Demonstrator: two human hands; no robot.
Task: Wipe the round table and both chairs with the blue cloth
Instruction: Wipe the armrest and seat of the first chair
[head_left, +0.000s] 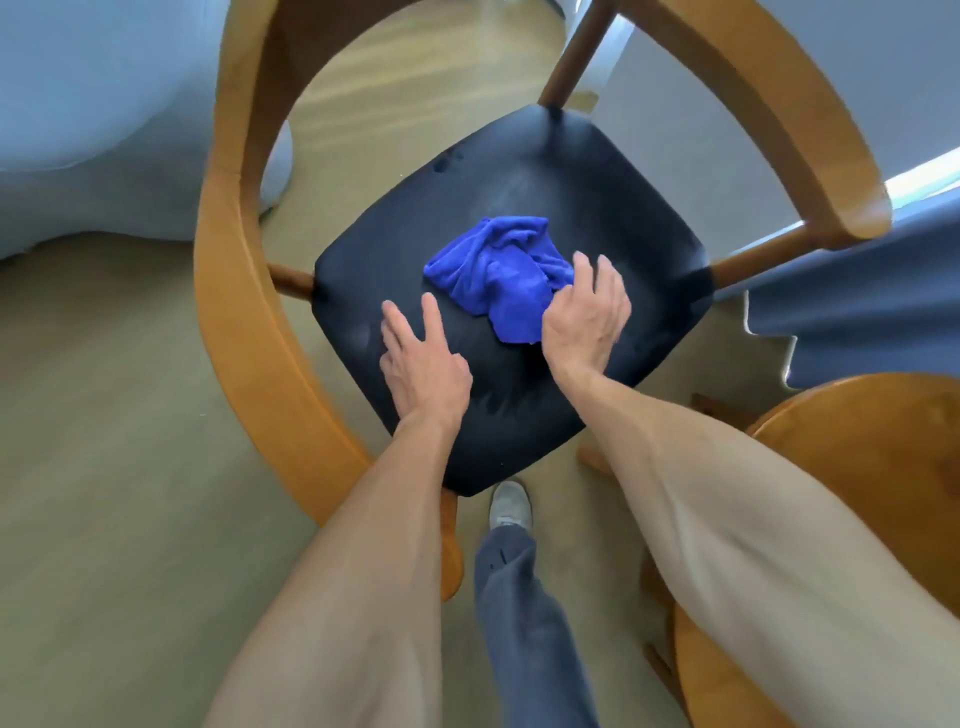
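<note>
Pale wood floor (130, 493) spreads under us, with a blue curtain (852, 322) off to our right. We lean over a chair (234, 291) whose curved wooden back rings a black seat (545, 171). Our cloth (498, 273) lies crumpled near the seat's middle. Our right hand (584, 322) rests on the cloth's near right edge, fingers fairly straight and spread, not clenched around it. Our left hand (421, 364) lies flat on the bare seat just left of the cloth, fingers extended, holding nothing. Part of the table (852, 467) shows at lower right, beside our shoe (511, 506).
</note>
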